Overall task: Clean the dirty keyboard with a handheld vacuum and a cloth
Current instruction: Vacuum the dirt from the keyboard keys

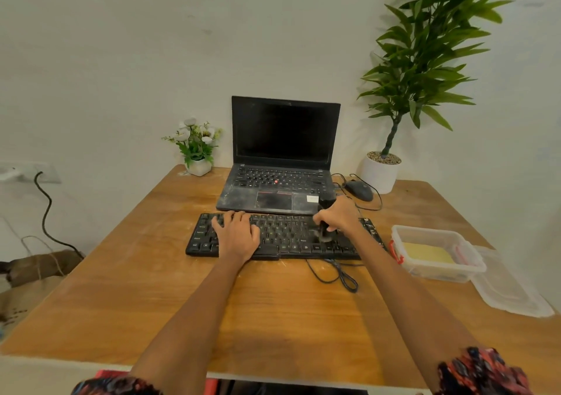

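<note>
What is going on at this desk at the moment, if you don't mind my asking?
A person is cleaning a dusty black keyboard. The left hand lies flat on its left keys, steadying it, while the right hand grips a small handheld vacuum, nozzle down on the right-hand keys. A yellow cloth lies in a clear container nearby.

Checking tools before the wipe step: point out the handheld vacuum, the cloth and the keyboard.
handheld vacuum (325, 212), head view, dark body under the gripping fingers.
cloth (426, 252), head view, yellow middle, inside the clear box.
keyboard (285, 233), head view, centre keys.
</note>
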